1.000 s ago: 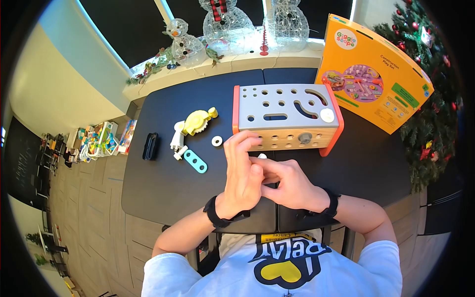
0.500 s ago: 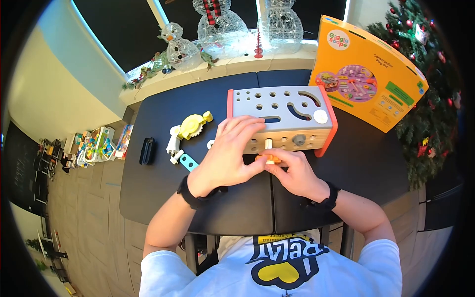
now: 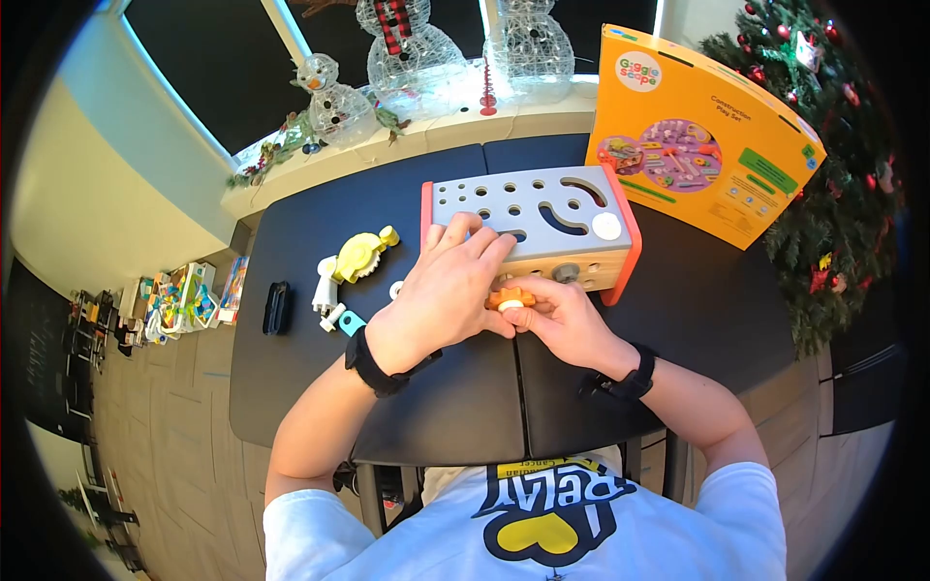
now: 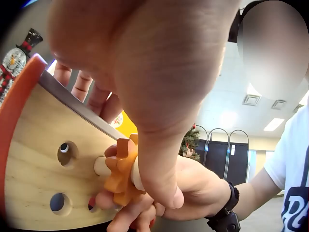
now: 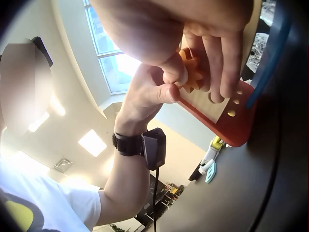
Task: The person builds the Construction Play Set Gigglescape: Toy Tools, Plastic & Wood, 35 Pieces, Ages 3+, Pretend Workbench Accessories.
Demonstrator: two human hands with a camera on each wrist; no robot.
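A box with a grey top (image 3: 538, 198), a wooden front and red ends stands in front of the person. At its front, an orange gear (image 3: 501, 298) sits on a cream bolt (image 3: 511, 305). The left hand (image 3: 436, 295) rests its fingers on the grey top, with its thumb against the bolt's head in the left wrist view. From the other side the right hand (image 3: 572, 324) pinches the gear and bolt. Between the gear (image 4: 120, 174) and the wood (image 4: 36, 159), the bolt's pale shaft (image 4: 100, 166) meets the panel; its tip is hidden.
Left of the box on the black table (image 3: 426, 416) lie a yellow toy saw piece (image 3: 360, 257), white pieces (image 3: 326, 286), a partly hidden teal strip (image 3: 351, 323) and a black case (image 3: 277, 308). An orange carton (image 3: 702, 145) stands behind, right.
The hands have moved from close together before the box to its front face, bringing the gear and bolt there. The left fingers have come onto the top. The head view has shifted slightly.
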